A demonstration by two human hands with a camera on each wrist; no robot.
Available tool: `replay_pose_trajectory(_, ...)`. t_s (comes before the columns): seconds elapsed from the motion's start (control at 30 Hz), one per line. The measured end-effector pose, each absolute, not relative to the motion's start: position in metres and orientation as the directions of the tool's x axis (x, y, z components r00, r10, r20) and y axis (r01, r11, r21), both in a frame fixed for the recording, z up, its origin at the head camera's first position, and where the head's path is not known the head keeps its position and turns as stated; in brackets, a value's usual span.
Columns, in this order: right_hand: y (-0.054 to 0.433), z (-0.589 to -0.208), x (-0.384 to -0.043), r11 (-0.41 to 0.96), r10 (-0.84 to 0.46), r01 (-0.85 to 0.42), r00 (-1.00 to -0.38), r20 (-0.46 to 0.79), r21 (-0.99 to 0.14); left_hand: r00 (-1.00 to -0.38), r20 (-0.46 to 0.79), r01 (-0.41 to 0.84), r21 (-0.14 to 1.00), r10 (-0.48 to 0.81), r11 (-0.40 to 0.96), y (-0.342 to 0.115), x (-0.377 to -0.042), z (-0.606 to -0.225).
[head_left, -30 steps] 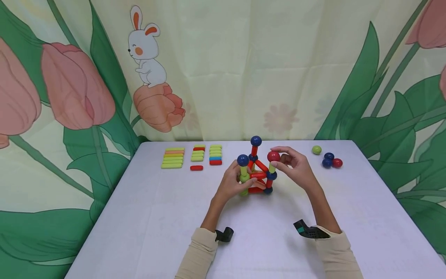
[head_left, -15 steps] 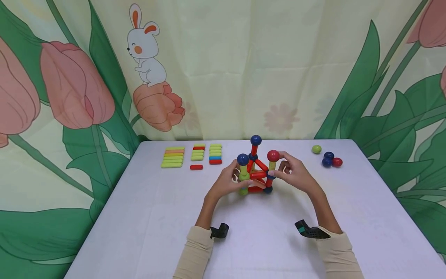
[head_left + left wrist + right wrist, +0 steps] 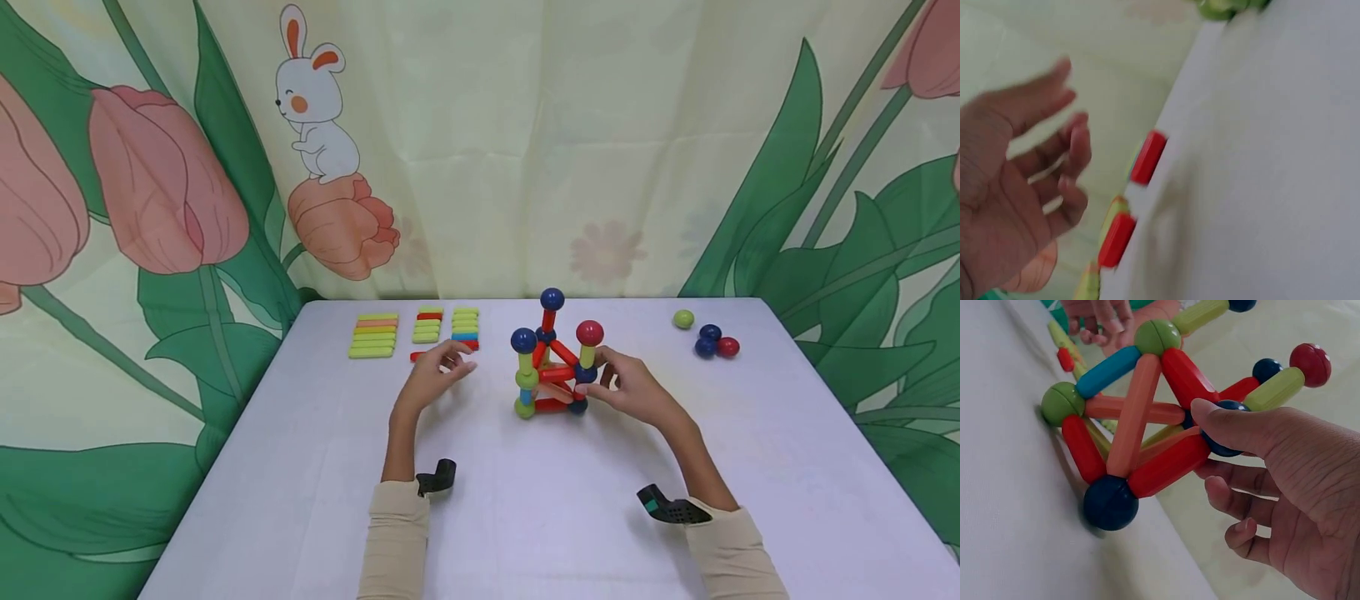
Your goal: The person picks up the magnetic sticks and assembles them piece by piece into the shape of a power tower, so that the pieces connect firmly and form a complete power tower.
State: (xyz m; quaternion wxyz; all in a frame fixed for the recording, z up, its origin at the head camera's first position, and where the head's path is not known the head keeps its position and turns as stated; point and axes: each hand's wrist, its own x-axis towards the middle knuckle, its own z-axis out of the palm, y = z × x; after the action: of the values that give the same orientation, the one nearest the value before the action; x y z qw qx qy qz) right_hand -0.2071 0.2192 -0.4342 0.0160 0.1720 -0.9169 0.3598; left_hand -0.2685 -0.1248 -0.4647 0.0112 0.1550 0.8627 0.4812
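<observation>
White table point(image 3: 570, 517): left hand point(image 3: 437, 373), now off center-frame tower point(image 3: 557, 375), hovers loose, empty by sticks point(image 3: 466, 331); right hand point(image 3: 636, 390), likely lone steadier, pinches blue ball point(image 3: 587, 373).

left fingers point(image 3: 1079, 151) now off structure point(image 3: 557, 375)

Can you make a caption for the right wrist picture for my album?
A right hand holds a glossy dark blue ball on a colourful stick-and-ball frame.

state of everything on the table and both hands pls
ball-and-rod structure, assembled, standing
right hand, gripping structure at a blue ball
left hand, loosely curled, holding nothing
rod groups, three, lying loose
single red rod, lying apart
loose green ball, apart
blue and red balls, loose, clustered
</observation>
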Motion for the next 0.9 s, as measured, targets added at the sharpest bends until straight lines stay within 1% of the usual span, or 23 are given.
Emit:
replay_pose_trajectory(0.07, 0.219, -0.434, -0.207, 0.686, -0.303, -0.324, -0.941, 0.150, -0.651, -0.979, 0.136, 0.197, 0.818, 0.151, 0.540, -0.143, -0.270, -0.466)
replay_pose_trajectory(0.13, 0.219, -0.433, -0.207, 0.687, -0.305, -0.323, -0.941, 0.144, -0.651, -0.989, 0.145, 0.129, 0.783, 0.022, 0.608, -0.160, -0.272, -0.469)
replay_pose_trajectory(0.23, 0.219, -0.431, -0.205, 0.686, -0.307, -0.322, -0.941, 0.142, -0.652, -0.982, 0.124, -0.015, 0.698, -0.141, 0.716, -0.185, -0.274, -0.473)
replay_pose_trajectory(0.3, 0.220, -0.431, -0.204, 0.683, -0.311, -0.325, -0.940, 0.143, -0.654, -0.971, 0.118, -0.088, 0.627, -0.206, 0.774, -0.199, -0.277, -0.476)
replay_pose_trajectory(0.4, 0.221, -0.430, -0.202, 0.675, -0.321, -0.331, -0.937, 0.142, -0.660, -0.971, 0.089, -0.140, 0.544, -0.223, 0.827, -0.216, -0.279, -0.479)
replay_pose_trajectory(0.57, 0.223, -0.428, -0.198, 0.672, -0.338, -0.323, -0.935, 0.112, -0.667, -0.983, 0.060, -0.127, 0.473, -0.176, 0.872, -0.233, -0.281, -0.478)
replay_pose_trajectory(0.73, 0.229, -0.427, -0.195, 0.634, -0.391, -0.331, -0.917, 0.079, -0.699, -0.978, 0.074, -0.141, 0.454, -0.195, 0.880, -0.240, -0.286, -0.476)
replay_pose_trajectory(0.9, 0.239, -0.427, -0.195, 0.574, -0.498, -0.369, -0.866, 0.047, -0.731, -0.969, 0.089, -0.164, 0.473, -0.232, 0.866, -0.245, -0.288, -0.480)
